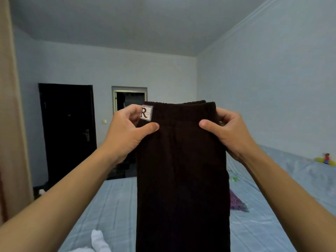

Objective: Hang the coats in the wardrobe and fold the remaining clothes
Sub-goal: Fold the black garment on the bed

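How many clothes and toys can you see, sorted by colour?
Dark brown: 1, the trousers held up by both hands, left and right
White: 1, the garment on the bed
Purple: 1, the cloth on the bed
Yellow and red: 1, the toy
Total: 4

A bed [116, 206] with a pale blue cover is stretching across the room. White cloth [99, 240] is lying at its near edge, a purple garment [236, 200] farther right, and a bright toy [326, 159] near the wall.

Single head-worn view, facing forward across the bed [116, 206], near raised forearms.
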A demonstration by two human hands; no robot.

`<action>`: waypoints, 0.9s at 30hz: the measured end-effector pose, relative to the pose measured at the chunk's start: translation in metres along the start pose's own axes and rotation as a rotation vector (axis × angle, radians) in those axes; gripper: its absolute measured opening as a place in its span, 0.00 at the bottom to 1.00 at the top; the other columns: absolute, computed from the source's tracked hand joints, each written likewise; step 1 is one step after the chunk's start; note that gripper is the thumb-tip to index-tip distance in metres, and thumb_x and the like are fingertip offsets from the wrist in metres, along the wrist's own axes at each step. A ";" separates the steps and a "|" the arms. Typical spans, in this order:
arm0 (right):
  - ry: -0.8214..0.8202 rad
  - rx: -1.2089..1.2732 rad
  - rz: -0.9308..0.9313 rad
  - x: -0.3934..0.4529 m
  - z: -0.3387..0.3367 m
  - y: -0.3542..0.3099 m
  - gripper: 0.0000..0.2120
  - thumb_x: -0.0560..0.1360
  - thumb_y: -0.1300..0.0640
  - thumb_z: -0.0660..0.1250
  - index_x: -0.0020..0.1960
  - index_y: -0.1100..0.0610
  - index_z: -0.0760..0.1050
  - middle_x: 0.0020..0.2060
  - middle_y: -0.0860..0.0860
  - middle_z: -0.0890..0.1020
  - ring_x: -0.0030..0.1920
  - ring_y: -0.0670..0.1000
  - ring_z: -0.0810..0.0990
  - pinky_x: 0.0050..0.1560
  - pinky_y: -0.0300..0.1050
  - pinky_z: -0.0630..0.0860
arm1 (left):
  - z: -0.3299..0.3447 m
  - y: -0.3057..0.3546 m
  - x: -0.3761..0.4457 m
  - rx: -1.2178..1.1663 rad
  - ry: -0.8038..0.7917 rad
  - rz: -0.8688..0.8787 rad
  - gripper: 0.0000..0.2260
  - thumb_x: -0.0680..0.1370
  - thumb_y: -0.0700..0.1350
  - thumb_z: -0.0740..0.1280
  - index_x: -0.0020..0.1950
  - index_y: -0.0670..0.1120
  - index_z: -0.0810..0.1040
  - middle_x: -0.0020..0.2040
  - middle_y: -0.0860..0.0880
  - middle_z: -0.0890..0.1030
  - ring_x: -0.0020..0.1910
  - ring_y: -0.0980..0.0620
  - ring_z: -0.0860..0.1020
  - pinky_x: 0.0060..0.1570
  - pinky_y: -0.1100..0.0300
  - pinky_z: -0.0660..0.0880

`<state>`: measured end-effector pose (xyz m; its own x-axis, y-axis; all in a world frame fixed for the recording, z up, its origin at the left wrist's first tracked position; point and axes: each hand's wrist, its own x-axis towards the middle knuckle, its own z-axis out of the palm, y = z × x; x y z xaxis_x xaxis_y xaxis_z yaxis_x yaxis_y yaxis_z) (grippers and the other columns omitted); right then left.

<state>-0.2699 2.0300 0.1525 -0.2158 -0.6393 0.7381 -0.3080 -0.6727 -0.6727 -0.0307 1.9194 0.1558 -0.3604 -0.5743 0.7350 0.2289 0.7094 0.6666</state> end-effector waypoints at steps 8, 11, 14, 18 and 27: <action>-0.173 0.008 0.243 -0.013 -0.044 0.041 0.15 0.65 0.58 0.75 0.52 0.59 0.84 0.48 0.57 0.87 0.50 0.53 0.86 0.47 0.43 0.83 | 0.018 -0.017 -0.009 -0.073 -0.179 -0.108 0.17 0.69 0.35 0.75 0.58 0.41 0.81 0.52 0.43 0.85 0.53 0.44 0.84 0.48 0.54 0.82; -0.200 0.098 0.237 -0.004 -0.051 0.051 0.13 0.66 0.56 0.75 0.50 0.58 0.85 0.49 0.58 0.86 0.50 0.53 0.86 0.47 0.41 0.81 | 0.009 -0.023 0.002 -0.203 -0.277 -0.139 0.17 0.69 0.35 0.73 0.58 0.41 0.81 0.54 0.40 0.85 0.54 0.43 0.84 0.48 0.57 0.81; -0.257 0.169 0.288 0.010 -0.051 0.068 0.15 0.67 0.54 0.75 0.51 0.58 0.85 0.50 0.59 0.86 0.50 0.53 0.86 0.46 0.40 0.81 | 0.001 -0.045 0.015 -0.316 -0.339 -0.195 0.18 0.69 0.35 0.74 0.59 0.40 0.82 0.54 0.37 0.84 0.53 0.42 0.84 0.47 0.57 0.81; -0.255 0.184 0.348 0.032 -0.036 0.113 0.15 0.68 0.56 0.75 0.52 0.61 0.84 0.50 0.61 0.85 0.49 0.53 0.86 0.46 0.40 0.81 | -0.010 -0.096 0.033 -0.442 -0.340 -0.313 0.19 0.69 0.35 0.74 0.60 0.40 0.82 0.54 0.37 0.84 0.52 0.43 0.84 0.45 0.57 0.82; 0.046 -0.129 0.411 0.173 0.022 0.238 0.05 0.74 0.63 0.73 0.49 0.62 0.83 0.44 0.57 0.86 0.43 0.53 0.85 0.40 0.42 0.81 | -0.017 -0.233 0.172 -0.033 0.024 -0.472 0.12 0.74 0.32 0.72 0.56 0.41 0.81 0.51 0.42 0.85 0.51 0.44 0.84 0.54 0.51 0.80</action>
<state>-0.3606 1.7508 0.1190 -0.3850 -0.8248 0.4141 -0.3008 -0.3121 -0.9012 -0.1313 1.6480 0.1289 -0.4107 -0.8405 0.3533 0.0744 0.3554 0.9318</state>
